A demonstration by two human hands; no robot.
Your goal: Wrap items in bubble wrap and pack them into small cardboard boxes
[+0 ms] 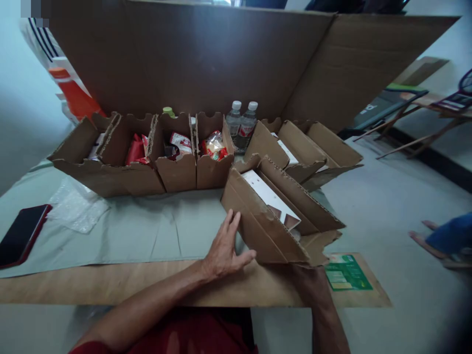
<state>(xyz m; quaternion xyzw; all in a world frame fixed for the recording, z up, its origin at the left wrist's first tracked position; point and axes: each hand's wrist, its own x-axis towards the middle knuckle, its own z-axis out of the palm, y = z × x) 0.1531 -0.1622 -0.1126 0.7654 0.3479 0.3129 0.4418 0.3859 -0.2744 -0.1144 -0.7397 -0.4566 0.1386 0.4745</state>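
A cardboard bin (pixel 265 231) with an open top sits at an angle at the table's front right. Inside it lies a white carton (pixel 271 196) with brown markings. My left hand (pixel 224 248) rests against the bin's left wall, its fingers stretched out and the thumb apart. My right hand (pixel 309 280) is at the bin's near end, partly beneath it; its fingers are hidden, so I cannot see its grip.
Several cardboard bins (pixel 180 174) with packaged snacks line the back left; more bins (pixel 306 147) stand behind right. Two water bottles (pixel 241 125) are between. A phone (pixel 24 233), bubble wrap (pixel 79 204) and an orange bottle (pixel 75 93) are left. A tall cardboard panel (pixel 221 59) stands behind.
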